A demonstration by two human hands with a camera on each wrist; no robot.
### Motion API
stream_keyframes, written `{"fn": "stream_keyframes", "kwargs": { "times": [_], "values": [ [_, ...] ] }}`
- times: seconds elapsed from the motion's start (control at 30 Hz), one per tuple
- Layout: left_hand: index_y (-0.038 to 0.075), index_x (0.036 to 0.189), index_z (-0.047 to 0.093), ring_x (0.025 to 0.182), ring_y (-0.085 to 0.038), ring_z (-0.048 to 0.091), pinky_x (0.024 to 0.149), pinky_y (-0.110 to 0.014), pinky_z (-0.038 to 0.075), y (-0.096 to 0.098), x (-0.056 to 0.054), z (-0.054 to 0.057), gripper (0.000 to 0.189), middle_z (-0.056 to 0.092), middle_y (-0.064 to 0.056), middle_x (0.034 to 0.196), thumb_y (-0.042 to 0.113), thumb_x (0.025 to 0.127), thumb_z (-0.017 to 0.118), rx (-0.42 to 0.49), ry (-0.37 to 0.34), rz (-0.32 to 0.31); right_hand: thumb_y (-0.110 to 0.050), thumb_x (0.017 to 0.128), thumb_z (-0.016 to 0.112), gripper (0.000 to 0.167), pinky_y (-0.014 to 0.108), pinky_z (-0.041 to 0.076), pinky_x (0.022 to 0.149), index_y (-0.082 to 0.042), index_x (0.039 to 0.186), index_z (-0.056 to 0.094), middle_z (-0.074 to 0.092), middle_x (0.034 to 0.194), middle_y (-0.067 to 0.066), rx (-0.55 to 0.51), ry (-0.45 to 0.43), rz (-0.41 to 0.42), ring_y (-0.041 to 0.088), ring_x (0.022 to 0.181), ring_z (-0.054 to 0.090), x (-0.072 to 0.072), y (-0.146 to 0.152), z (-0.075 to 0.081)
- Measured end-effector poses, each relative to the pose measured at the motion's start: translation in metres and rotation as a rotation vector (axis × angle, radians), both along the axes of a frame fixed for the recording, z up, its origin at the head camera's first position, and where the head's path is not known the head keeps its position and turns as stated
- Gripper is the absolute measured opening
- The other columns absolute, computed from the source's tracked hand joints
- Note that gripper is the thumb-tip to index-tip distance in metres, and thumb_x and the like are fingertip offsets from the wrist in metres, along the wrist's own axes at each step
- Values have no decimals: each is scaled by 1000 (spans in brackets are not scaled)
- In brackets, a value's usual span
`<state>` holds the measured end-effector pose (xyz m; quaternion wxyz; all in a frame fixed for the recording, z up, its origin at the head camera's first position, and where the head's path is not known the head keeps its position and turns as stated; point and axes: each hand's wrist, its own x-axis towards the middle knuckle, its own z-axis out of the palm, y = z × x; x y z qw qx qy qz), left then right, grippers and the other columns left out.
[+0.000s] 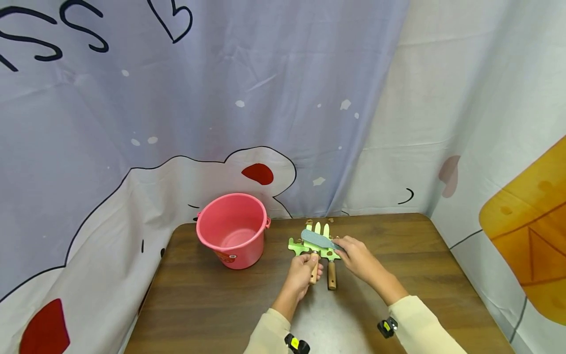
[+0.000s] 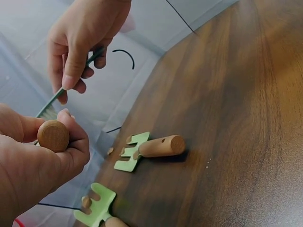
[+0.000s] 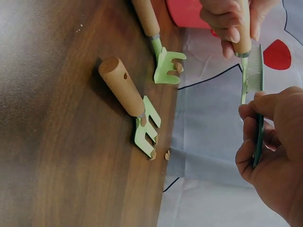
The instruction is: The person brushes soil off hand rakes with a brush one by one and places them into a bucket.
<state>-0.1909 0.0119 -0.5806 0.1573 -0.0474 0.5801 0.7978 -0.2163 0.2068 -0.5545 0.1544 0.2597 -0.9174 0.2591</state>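
In the head view, my left hand (image 1: pixel 304 270) grips the wooden handle of a small garden fork (image 1: pixel 314 273), its light green prongs pointing away from me. My right hand (image 1: pixel 357 258) pinches a brush (image 1: pixel 315 239) with a grey-green back, laid across the green head. Seen from the right wrist, the brush's pale bristles (image 3: pixel 254 71) face the fork's head, which shows edge-on. On the table lie a second, short-pronged fork (image 3: pixel 122 87) with a wooden handle and a third green-headed tool (image 3: pixel 165 71) with notched prongs.
A pink bucket (image 1: pixel 234 236) stands at the table's back left. Small brown bits (image 3: pixel 167 154) lie about the tools' heads near the back edge of the wooden table (image 1: pixel 212 305). A printed curtain (image 1: pixel 265 98) hangs right behind it.
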Motion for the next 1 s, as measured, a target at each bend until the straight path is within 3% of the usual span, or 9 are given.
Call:
{"fn": "stream_keyframes", "kwargs": {
  "times": [0.23,0.57,1.0],
  "values": [
    [-15,117,59,66,-11,59,55,-18,53,-1,1,2,27,63,-11,84,8,107,51,-5,0,2,-7,91,76,24,27,53,63,-2,115,76,71,89,4,-18,-14,-43,9,72,58,0,2,0],
    [-15,114,60,66,-11,59,56,-18,54,1,5,2,26,63,-11,82,10,107,54,-23,23,-5,-4,86,80,19,32,56,61,3,104,78,72,83,11,-47,74,-130,20,71,67,-10,3,-2],
    [-16,113,60,66,-11,59,56,-18,54,1,8,-1,26,62,-10,81,9,106,54,-19,24,-12,-4,87,79,21,44,59,67,5,106,76,71,86,15,-11,105,-195,30,77,71,-19,2,-1]
  ]
}}
